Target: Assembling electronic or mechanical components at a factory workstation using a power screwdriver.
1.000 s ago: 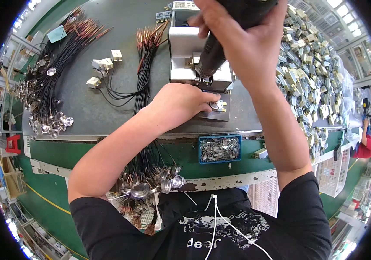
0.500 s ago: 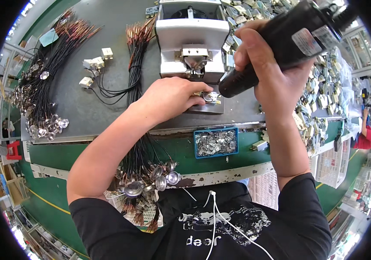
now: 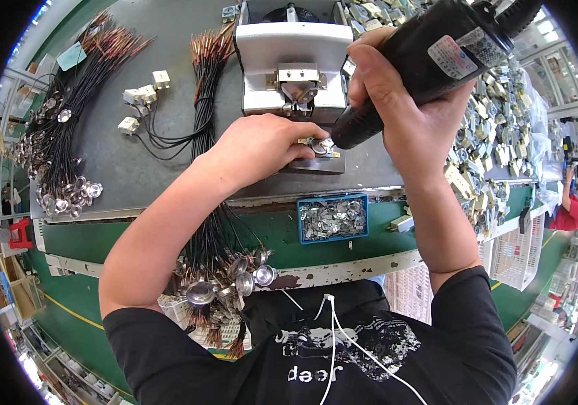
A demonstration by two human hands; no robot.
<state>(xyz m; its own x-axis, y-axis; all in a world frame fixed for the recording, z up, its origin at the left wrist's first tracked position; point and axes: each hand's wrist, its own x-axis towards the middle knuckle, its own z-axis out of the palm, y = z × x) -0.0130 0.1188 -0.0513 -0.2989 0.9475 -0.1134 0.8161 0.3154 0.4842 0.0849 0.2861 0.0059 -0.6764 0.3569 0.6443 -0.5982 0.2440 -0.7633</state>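
My right hand is wrapped round a thick black electric screwdriver, held slanted with its nose pointing down and left. The nose is right beside a small part with a round metal piece, which lies on a flat metal block. From the left, my left hand pinches this part between thumb and fingers. Whether the bit touches a screw is hidden. Just behind the block stands a silver screw feeder machine with a metal outlet at its front.
A bundle of black wires with round metal ends passes under my left forearm; another bundle lies farther left. Several cream blocks sit between them. A blue tray of small metal pieces is near the edge. Piled switch-like parts cover the right side.
The screwdriver and my right hand have shifted a little to the left, and the tool's body has turned slightly. My left hand keeps its grip on the part. The whole view has slid slightly.
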